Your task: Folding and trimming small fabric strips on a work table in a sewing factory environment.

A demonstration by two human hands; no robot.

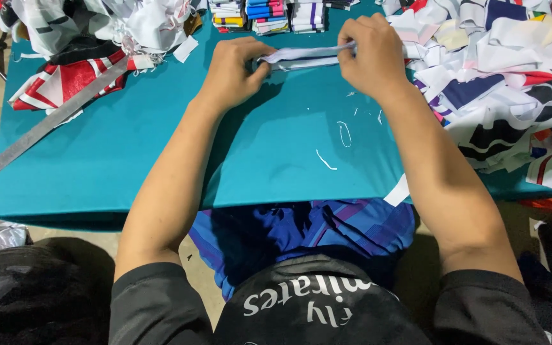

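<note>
A narrow folded strip of white fabric (303,57) lies across the far middle of the teal table (129,160). My left hand (234,69) pinches its left end with thumb and fingers. My right hand (372,52) grips its right end, knuckles up. Both hands hold the strip stretched flat between them. Short white thread bits (343,134) lie on the cloth nearer to me.
A long metal ruler (52,121) lies diagonally at the left, over a red and white fabric piece (65,83). Heaps of printed fabric pieces (506,83) fill the right side and back left. Small stacks of folded strips (269,14) stand at the back edge.
</note>
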